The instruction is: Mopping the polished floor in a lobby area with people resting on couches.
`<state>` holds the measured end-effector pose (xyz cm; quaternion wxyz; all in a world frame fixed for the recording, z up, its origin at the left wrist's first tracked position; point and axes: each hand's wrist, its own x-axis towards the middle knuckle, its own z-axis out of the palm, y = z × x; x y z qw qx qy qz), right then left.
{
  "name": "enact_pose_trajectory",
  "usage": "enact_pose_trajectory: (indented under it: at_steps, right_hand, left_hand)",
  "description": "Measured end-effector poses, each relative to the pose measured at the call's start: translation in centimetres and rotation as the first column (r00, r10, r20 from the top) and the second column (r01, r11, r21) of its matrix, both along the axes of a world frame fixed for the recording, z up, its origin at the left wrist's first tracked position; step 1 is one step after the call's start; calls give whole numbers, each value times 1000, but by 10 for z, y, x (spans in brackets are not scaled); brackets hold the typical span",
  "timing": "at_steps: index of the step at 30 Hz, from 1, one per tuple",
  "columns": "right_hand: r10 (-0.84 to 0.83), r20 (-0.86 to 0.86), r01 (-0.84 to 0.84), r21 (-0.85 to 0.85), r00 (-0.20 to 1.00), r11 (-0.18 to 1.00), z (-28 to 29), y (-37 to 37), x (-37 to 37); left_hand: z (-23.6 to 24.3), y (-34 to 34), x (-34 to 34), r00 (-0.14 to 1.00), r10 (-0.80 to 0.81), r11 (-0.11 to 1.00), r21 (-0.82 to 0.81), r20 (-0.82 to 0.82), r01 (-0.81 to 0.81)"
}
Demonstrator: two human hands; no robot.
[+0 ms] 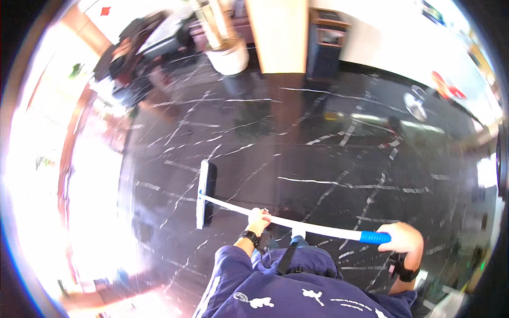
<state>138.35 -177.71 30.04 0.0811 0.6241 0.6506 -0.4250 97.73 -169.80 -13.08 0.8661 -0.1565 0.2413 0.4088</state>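
A long-handled broom (323,229) with a white pole lies slantwise across the view. At its far left end is a wide white head (202,183) with a dark strip along one side, down at the floor. My left hand (258,220) is closed around the middle of the pole, a dark band on its wrist. My right hand (404,237) grips the blue end of the handle, with its fingers wrapped round it and partly hidden.
Glossy black floor (302,159) with white veins spreads all around. Ahead stand a white plant pot (229,58), a pale wooden panel (278,37) and a dark bin-like cabinet (323,53). A blurred seated person (124,63) is at the far left. A round metal stand base (415,106) is at the right.
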Motion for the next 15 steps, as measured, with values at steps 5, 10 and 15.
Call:
enact_pose_trajectory:
  at_steps: [5, 10, 15]
  right_hand:
    - [236, -84, -243, -91, 968, 966, -94, 80, -144]
    - [280, -64, -269, 138, 958, 953, -121, 139, -295]
    - [275, -39, -245, 348, 961, 905, -191, 217, -408]
  left_hand:
    - [16, 1, -82, 901, 208, 966, -63, -382, -250]
    - [62, 68, -176, 746, 222, 859, -237, -628, -455]
    - [106, 160, -187, 722, 146, 904, -206, -676, -375]
